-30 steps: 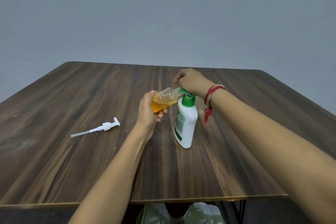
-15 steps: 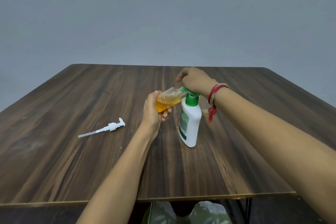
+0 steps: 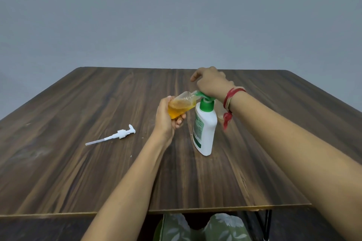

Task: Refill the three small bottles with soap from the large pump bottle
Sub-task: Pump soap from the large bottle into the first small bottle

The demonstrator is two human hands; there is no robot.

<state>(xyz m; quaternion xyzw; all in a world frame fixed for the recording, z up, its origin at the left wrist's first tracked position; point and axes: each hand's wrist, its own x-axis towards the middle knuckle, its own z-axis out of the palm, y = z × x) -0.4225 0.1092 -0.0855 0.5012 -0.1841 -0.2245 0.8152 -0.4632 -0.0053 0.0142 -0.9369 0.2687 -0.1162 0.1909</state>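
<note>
The large white pump bottle (image 3: 204,133) with a green pump head (image 3: 205,101) stands upright at the middle of the table. My right hand (image 3: 212,84) rests on top of the pump head and presses it with the palm, fingers loosely extended. My left hand (image 3: 166,119) grips a small clear bottle (image 3: 181,104) partly filled with orange soap. The small bottle is tilted, its mouth at the green nozzle. A second small bottle (image 3: 220,112) shows only partly behind my right wrist.
A loose white pump with its long tube (image 3: 113,136) lies on the wooden table (image 3: 78,162) to the left of my left arm. The table's front edge runs just above my knees. A grey wall stands behind.
Both hands keep their places on the small bottle and the pump head. The view has shifted slightly, so everything sits a little further right in the frame.
</note>
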